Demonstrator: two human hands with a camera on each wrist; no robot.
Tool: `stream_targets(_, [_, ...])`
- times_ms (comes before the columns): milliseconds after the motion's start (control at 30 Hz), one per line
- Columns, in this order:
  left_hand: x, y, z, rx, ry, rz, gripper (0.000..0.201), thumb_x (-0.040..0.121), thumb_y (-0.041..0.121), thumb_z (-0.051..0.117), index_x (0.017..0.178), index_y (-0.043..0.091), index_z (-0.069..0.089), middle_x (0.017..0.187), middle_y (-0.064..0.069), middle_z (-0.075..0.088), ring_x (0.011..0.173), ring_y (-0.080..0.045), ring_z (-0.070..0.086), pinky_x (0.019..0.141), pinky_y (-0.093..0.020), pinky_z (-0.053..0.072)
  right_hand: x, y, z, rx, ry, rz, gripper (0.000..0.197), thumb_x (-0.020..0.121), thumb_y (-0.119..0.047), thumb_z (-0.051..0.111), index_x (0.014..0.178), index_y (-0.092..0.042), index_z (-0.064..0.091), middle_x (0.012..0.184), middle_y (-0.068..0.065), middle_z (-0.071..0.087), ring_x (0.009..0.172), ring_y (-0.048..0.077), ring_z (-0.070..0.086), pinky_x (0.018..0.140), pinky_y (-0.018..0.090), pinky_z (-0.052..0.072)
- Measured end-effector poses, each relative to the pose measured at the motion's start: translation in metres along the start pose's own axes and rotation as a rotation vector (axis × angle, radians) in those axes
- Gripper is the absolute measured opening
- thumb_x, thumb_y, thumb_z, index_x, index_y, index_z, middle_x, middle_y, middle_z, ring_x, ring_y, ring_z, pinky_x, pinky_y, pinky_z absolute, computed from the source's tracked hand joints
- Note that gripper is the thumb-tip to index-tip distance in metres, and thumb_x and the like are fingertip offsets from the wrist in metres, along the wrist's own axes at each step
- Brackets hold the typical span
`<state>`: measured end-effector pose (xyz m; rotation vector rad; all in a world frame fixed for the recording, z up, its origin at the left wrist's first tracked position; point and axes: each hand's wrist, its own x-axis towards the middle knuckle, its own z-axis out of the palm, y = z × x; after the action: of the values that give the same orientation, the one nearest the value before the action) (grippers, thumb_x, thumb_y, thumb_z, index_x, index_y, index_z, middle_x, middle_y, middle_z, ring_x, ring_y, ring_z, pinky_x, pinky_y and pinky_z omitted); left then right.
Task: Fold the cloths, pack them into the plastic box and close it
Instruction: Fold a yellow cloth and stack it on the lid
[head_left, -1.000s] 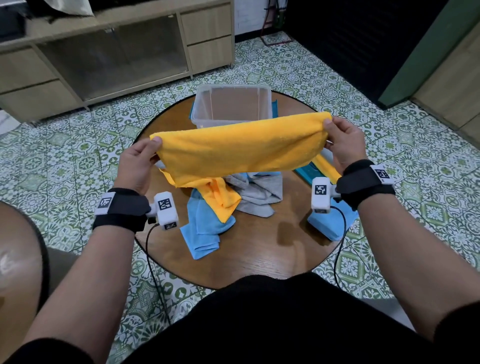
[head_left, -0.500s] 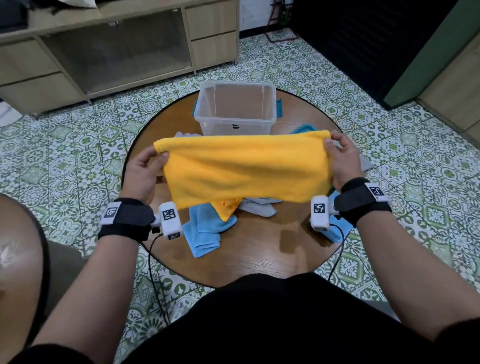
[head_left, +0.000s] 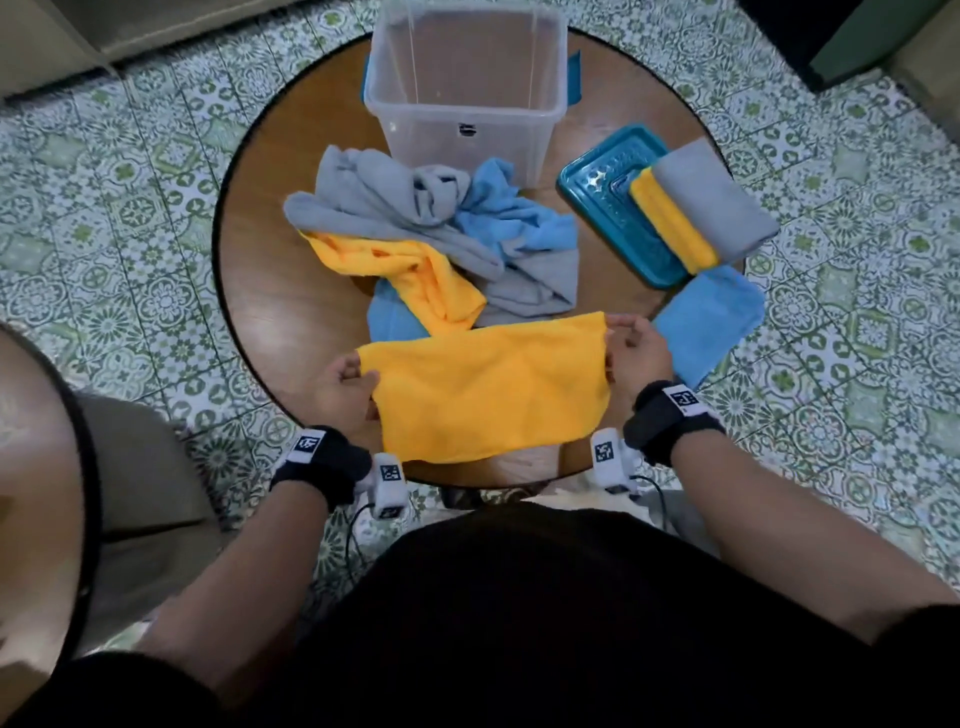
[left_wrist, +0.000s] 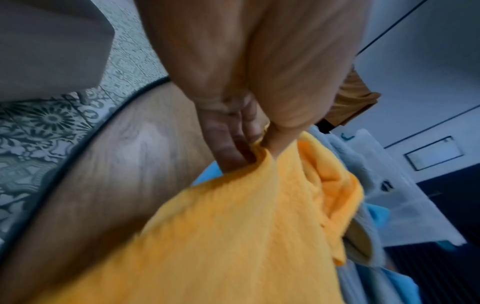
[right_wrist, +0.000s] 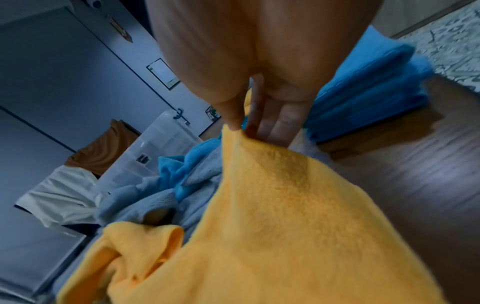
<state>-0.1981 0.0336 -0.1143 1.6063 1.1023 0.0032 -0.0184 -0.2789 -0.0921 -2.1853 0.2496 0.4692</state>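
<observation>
Now we are pinching the yellow cloth (head_left: 488, 389) taut between left hand (head_left: 343, 395) and right hand (head_left: 636, 356); stretched flat between our grips, it is folding squarely.

A round wooden table (head_left: 291, 312) carries a clear plastic box (head_left: 467, 88) at its far edge and a teal lid (head_left: 608, 218) at its right edge. A heap of grey, blue and yellow cloths (head_left: 441, 234) lies at its middle, a folded blue cloth (head_left: 706, 317) overhangs its right edge, and a yellow cloth (head_left: 488, 389) lies at its near edge.

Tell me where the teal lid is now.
In the head view, the teal lid lies right of the plastic box, under folded yellow and grey cloths.
</observation>
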Motion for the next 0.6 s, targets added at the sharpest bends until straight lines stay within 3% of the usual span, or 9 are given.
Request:
stream_targets(33, [-0.003,0.007,0.005,0.029,0.033,0.035,0.024,0.092,0.014,0.066,0.114,0.009,0.06,0.096,-0.004,0.062,0.086,-0.028,0.063,0.067,-0.044,0.06,-0.002,-0.002,0.005,0.045,0.01,0.008,0.014,0.095,-0.022,0.055,0.098,-0.033,0.064,0.092,0.0,0.07,0.083,0.026,0.067,0.072,0.043,0.058])
stream_targets(100, [-0.01,0.023,0.016,0.044,0.009,0.116,0.027,0.091,0.017,0.069,0.113,0.012,0.055,0.098,-0.001,0.062,0.079,-0.02,0.064,0.057,-0.036,0.057,-0.008,-0.012,0.014,0.189,-0.035,0.037,0.023,0.096,-0.014,0.054,0.093,-0.036,0.058,0.087,0.004,0.069,0.067,0.024,0.066,0.055,0.037,0.056])
stream_targets(167, [-0.017,0.04,0.027,-0.011,-0.049,0.137,0.029,0.091,0.015,0.069,0.113,0.013,0.05,0.097,0.001,0.063,0.069,-0.017,0.064,0.049,-0.034,0.056,-0.012,-0.021,0.022,0.236,-0.072,0.068,0.025,0.096,-0.014,0.056,0.097,-0.039,0.051,0.09,0.005,0.069,0.059,0.021,0.066,0.05,0.034,0.055])
stream_targets(233, [-0.021,0.051,0.036,-0.034,-0.09,0.13,0.03,0.092,0.015,0.068,0.112,0.017,0.047,0.097,0.001,0.064,0.065,-0.018,0.065,0.047,-0.033,0.055,-0.014,-0.023,0.029,0.266,-0.089,0.126,0.026,0.09,-0.029,0.062,0.112,-0.037,0.05,0.091,0.004,0.07,0.068,0.021,0.07,0.059,0.038,0.059])
stream_targets(300, [-0.021,0.058,0.042,-0.033,-0.141,0.128,0.032,0.091,0.019,0.07,0.113,0.022,0.046,0.105,-0.004,0.063,0.075,-0.026,0.068,0.052,-0.036,0.058,-0.012,-0.022,0.037,0.265,-0.127,0.213,0.057,0.08,-0.051,0.065,0.13,-0.03,0.047,0.099,0.004,0.071,0.078,0.02,0.069,0.069,0.037,0.059])
stream_targets(400, [-0.022,0.063,0.05,-0.065,-0.183,0.113,0.04,0.09,0.02,0.072,0.119,0.024,0.044,0.111,-0.007,0.06,0.083,-0.029,0.068,0.058,-0.037,0.059,-0.01,-0.019,0.044,0.096,-0.148,0.191,0.099,0.056,-0.083,0.066,0.136,-0.028,0.044,0.119,0.0,0.066,0.102,0.019,0.065,0.088,0.042,0.056])
stream_targets(500, [-0.026,0.067,0.059,-0.093,-0.223,0.078,0.043,0.089,0.019,0.073,0.124,0.023,0.047,0.112,-0.003,0.057,0.082,-0.024,0.066,0.058,-0.034,0.058,-0.019,-0.02,0.044,-0.089,-0.187,0.084,0.095,0.065,-0.072,0.073,0.139,-0.022,0.043,0.122,-0.001,0.064,0.106,0.016,0.061,0.093,0.036,0.051])
stream_targets(600, [-0.029,0.066,0.065,-0.117,-0.236,0.039,0.039,0.088,0.018,0.074,0.119,0.022,0.051,0.109,-0.006,0.058,0.079,-0.022,0.064,0.057,-0.035,0.06,-0.023,-0.015,0.045,-0.243,-0.256,-0.044,0.103,0.061,-0.067,0.08,0.143,-0.022,0.035,0.135,0.005,0.055,0.12,0.024,0.055,0.095,0.036,0.046])
